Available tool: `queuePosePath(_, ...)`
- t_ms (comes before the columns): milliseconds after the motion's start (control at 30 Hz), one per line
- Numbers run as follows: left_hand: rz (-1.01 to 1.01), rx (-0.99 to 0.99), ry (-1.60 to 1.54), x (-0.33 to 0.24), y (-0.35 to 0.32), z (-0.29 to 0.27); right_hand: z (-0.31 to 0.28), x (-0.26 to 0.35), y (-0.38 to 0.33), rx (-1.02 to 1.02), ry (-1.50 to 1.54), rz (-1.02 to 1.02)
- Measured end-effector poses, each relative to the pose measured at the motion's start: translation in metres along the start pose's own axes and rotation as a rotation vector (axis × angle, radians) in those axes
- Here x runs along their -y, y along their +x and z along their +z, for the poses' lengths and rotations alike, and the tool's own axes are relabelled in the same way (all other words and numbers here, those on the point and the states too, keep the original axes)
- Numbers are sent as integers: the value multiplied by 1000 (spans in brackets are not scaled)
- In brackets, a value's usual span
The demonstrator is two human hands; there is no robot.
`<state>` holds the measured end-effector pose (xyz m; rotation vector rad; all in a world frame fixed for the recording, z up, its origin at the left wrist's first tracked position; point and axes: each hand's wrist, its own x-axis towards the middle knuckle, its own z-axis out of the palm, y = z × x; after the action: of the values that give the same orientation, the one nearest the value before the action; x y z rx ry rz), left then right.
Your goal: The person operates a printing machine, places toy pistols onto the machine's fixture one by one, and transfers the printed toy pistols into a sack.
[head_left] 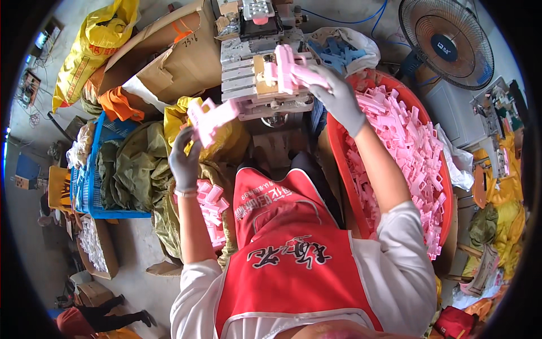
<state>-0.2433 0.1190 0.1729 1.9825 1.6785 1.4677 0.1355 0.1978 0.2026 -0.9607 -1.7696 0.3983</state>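
My left hand (185, 160), in a grey glove, is raised at the left with a pink plastic toy pistol (212, 120) at its fingertips, over a yellow sack (234, 135). My right hand (340, 97), gloved in the same grey, grips another pink toy pistol (294, 70) by one end. That one is held over the bed of a metal machine (240, 75) in front of me, beside a small tan block on it. How firmly the left fingers close on their pistol is hard to see.
A big red tub (337, 155) heaped with pink toy pistols stands at my right. More pink pieces (211, 209) lie in an open sack by my left forearm. Around are a blue crate (95, 195), a cardboard box (197, 62), a white sack of blue pieces (370, 59) and a fan (446, 48).
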Motion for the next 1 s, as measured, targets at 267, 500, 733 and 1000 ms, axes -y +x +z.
queuePosePath(267,-500,-86,-132,65,-128,-67,1,8,35,298,-530,-258)
queuePosePath(500,-482,85,352,94,-166,-64,-30,17,-49,50,-341,-63)
queuePosePath(733,-578,139,304,119,-171,-77,-40,-25,-258,388,-363,525)
queuePosePath(1000,-364,363,262,77,-123,-4,-150,-71,-364,545,-1238,752)
